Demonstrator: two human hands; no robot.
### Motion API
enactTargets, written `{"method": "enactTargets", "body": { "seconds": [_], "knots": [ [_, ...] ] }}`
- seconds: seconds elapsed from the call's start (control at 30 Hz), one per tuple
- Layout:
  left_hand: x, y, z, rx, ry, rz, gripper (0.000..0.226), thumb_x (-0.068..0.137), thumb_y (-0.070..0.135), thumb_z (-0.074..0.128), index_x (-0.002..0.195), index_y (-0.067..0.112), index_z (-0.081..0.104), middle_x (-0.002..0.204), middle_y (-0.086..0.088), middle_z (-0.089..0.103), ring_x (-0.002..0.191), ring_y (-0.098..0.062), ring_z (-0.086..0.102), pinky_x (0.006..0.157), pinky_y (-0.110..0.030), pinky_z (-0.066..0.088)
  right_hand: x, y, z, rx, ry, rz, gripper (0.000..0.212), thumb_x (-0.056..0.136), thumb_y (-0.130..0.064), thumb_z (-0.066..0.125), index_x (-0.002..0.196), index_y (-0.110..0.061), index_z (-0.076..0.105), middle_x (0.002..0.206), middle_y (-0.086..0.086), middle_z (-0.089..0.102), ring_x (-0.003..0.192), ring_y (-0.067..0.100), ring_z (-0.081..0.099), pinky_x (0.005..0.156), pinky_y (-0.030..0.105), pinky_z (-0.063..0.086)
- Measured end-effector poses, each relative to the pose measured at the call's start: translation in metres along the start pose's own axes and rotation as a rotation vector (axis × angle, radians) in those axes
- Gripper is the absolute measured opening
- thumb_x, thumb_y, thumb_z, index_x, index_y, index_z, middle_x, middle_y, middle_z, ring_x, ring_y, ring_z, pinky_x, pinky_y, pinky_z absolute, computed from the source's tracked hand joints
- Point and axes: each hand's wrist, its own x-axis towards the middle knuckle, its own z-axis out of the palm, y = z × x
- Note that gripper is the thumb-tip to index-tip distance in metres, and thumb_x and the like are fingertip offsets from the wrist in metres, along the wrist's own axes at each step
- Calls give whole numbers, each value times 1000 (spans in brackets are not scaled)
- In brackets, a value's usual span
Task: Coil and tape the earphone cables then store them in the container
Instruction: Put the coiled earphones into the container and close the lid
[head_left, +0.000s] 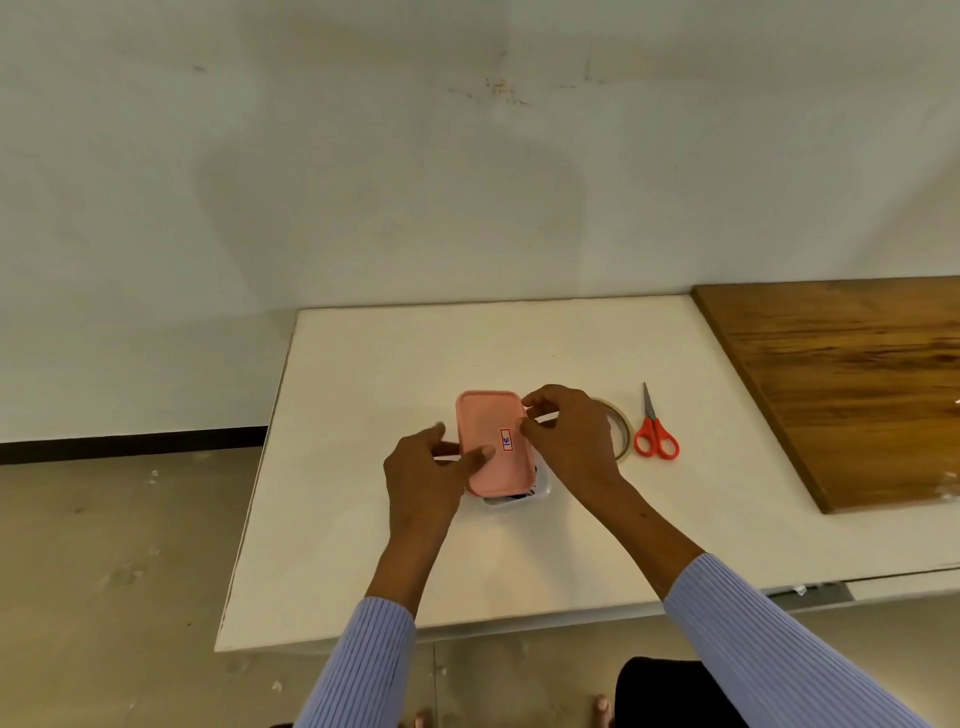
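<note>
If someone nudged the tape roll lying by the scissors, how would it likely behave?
The tape roll lies flat on the white table, so it would probably slide rather than roll. It is a thin ring, so likely light. Stood on edge, it could roll toward the red scissors.

Both hands, left hand (423, 475) and right hand (569, 441), grip the pink lid (493, 441) over the container (540, 488); scissors (655, 434) lie at three o'clock on the tabletop (363, 545).
</note>
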Motion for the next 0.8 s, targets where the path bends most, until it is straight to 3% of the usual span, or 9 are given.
{"method": "enactTargets", "body": {
  "seconds": [0.13,0.23,0.3,0.37,0.47,0.53,0.67,0.8],
  "knots": [
    [3,-3,2,31,36,87,36,93,21,56,127,9,57,121,-12,64,91,-25,67,66,-33,59,-1,-2,-1,1,-27,-1,27,80,-15,64,107,-21,67,105,-3,69,93,15,63,85,35,53],
    [8,-10,3,24,58,62,34,92,9,57,126,5,57,123,-14,62,93,-27,67,57,-22,57,-2,-1,-2,-15,-81,17,29,81,-21,67,111,-24,66,110,-6,66,92,14,64,87,34,51],
    [10,-11,3,0,55,40,38,88,3,60,126,5,57,123,-13,62,93,-27,66,60,-25,58,-3,0,-4,13,-98,20,30,80,-22,70,110,-23,66,108,-6,65,86,12,64,87,34,51],
    [10,-12,5,-5,40,38,38,86,2,62,124,6,59,120,-12,64,93,-28,66,72,-35,59,-3,2,-5,68,-99,33,29,77,-16,72,105,-19,69,106,-3,67,80,11,62,86,34,52],
    [11,-13,8,-21,45,26,36,85,3,65,121,7,61,116,-12,66,94,-29,67,85,-43,55,-3,7,-5,163,-94,82,27,73,-10,75,100,-15,72,99,1,71,85,14,65,86,42,53],
    [13,-15,8,-61,44,13,37,84,1,66,120,6,62,110,-14,67,90,-28,67,83,-39,56,-3,11,-5,241,-108,134,27,72,-9,77,97,-14,72,93,1,72,86,17,67,82,41,55],
    [17,-17,6,-147,18,-35,39,81,-4,67,119,4,62,89,-16,68,78,-25,67,67,-22,58,-3,13,-12,546,-200,350,25,70,-2,78,93,-6,67,91,11,70,76,16,67,57,22,56],
    [19,-18,6,-99,-6,-25,41,83,1,66,123,10,60,95,-18,68,84,-31,68,67,-19,55,-11,16,-11,542,-150,354,23,71,-11,80,88,-2,67,90,16,71,81,24,70,58,28,57]
  ]
}}
